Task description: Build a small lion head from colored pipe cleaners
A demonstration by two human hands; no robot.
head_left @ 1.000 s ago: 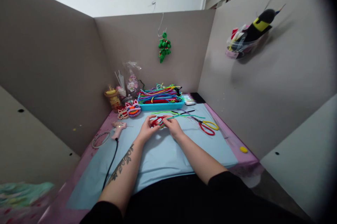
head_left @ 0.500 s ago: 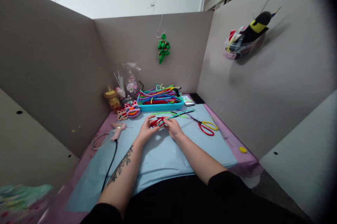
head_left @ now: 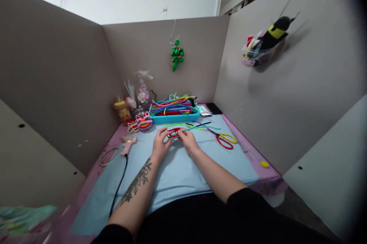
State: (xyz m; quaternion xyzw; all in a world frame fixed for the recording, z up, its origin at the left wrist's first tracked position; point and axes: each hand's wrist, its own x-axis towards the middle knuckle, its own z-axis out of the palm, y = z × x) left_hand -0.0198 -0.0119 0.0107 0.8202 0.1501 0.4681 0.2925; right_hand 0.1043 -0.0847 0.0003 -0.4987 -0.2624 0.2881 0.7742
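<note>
Between my two hands, over the light blue cloth (head_left: 183,171), is a shaped piece of red pipe cleaner (head_left: 173,133). My left hand (head_left: 161,144) is closed on its left side. The fingers of my right hand (head_left: 187,140) pinch a teal pipe cleaner (head_left: 205,128) against the red piece, and its long free end sticks out to the right. How the two are joined is hidden by my fingers. Loose green, black and purple pipe cleaners (head_left: 177,124) lie just beyond my hands. Scissors (head_left: 225,140) with red and yellow handles rest to the right.
A turquoise tray (head_left: 174,119) full of coloured pipe cleaners stands at the back. Left of it are two lion-like fuzzy heads (head_left: 143,121) and a brown-yellow cup (head_left: 122,108). A pink glue gun (head_left: 129,144) with its black cord lies at left. Grey partitions (head_left: 169,56) surround the table.
The teal pipe cleaner's free end has swung lower and farther right. The red piece has turned slightly between my hands. The whole view has shifted a little.
</note>
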